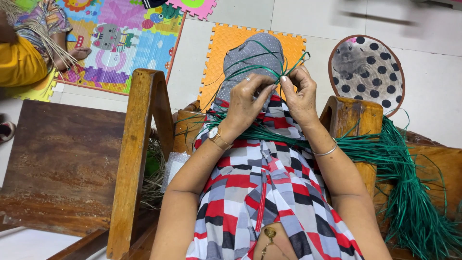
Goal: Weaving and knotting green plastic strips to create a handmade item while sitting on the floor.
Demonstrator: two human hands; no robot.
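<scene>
My left hand (246, 98) and my right hand (299, 94) meet above my lap, both pinching thin green straw strands (262, 67) that loop over my grey-clad knee. The fingers of both hands are closed on the strands where they cross. A thick bundle of the same green straws (404, 192) lies across my lap and trails over the right arm of the wooden chair (349, 115). My left wrist carries a gold watch, my right wrist a silver bangle. I wear a red, grey and white checked dress.
The chair's left wooden arm (137, 144) stands beside a brown wooden table (62, 159). An orange foam mat (219, 53) and a colourful play mat (120, 38) lie on the tiled floor. A polka-dot round fan (368, 72) lies at right. Another person in yellow (21, 58) sits far left with pale straws.
</scene>
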